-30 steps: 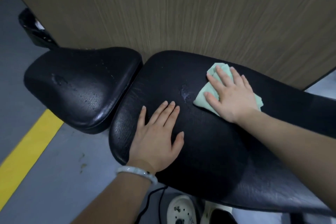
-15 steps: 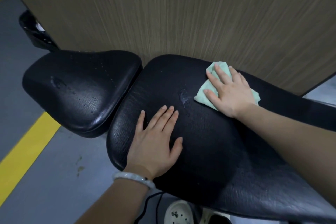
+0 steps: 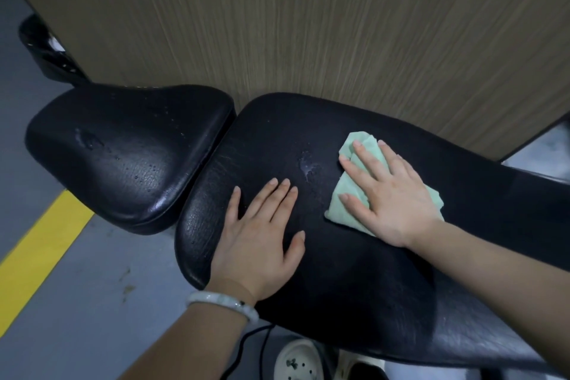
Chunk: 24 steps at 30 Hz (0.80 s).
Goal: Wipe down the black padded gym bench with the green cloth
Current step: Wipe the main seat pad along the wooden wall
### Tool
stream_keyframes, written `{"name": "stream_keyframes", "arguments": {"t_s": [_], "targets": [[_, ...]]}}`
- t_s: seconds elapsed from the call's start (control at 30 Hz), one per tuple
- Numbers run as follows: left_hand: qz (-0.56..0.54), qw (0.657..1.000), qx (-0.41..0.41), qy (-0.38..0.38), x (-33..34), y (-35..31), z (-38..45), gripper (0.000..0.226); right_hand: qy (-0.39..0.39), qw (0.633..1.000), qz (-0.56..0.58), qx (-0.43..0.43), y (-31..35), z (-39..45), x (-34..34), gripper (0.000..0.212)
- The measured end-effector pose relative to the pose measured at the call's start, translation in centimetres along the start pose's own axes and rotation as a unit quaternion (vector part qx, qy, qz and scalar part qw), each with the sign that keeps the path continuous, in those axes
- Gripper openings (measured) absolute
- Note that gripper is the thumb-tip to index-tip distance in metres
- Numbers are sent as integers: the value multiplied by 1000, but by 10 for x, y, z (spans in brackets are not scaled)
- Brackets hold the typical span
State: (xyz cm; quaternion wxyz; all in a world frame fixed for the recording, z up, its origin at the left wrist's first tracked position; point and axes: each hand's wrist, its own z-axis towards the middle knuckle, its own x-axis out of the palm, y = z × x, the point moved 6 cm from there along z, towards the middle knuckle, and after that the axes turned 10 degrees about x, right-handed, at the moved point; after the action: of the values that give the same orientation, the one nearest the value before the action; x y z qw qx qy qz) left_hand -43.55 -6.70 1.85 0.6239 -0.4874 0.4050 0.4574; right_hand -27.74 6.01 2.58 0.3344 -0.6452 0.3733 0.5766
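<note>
The black padded bench has a long back pad [image 3: 354, 281] running to the right and a separate seat pad [image 3: 123, 157] on the left. A light green cloth [image 3: 348, 203], folded and crumpled, lies on the back pad. My right hand [image 3: 391, 191] presses flat on the cloth with straight, spread fingers. My left hand [image 3: 262, 237] rests flat on the pad's left end, fingers straight, a pale bangle on the wrist. A small wet patch [image 3: 308, 166] shines on the pad between the two hands. Water droplets dot the seat pad.
A wood-grain wall panel [image 3: 308, 25] stands right behind the bench. Grey floor with a yellow line [image 3: 40, 250] lies to the left. A black base part [image 3: 46, 52] sits at the far left. A white clog [image 3: 296, 361] and a black cable [image 3: 246, 345] lie under the bench.
My right hand has slid the green cloth toward me and a little to the right on the back pad. The left hand stays flat in the same place.
</note>
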Motion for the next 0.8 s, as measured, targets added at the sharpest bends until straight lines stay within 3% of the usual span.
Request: {"name": "stream_keyframes", "arguments": {"t_s": [0.5, 0.8], "targets": [[4, 1000, -3, 7, -1, 0, 0, 64, -3, 1000, 0, -8, -2, 69, -12, 83], [3, 1000, -5, 19, 0, 0, 0, 65, 22, 999, -11, -20, 4, 29, -9, 83]]}}
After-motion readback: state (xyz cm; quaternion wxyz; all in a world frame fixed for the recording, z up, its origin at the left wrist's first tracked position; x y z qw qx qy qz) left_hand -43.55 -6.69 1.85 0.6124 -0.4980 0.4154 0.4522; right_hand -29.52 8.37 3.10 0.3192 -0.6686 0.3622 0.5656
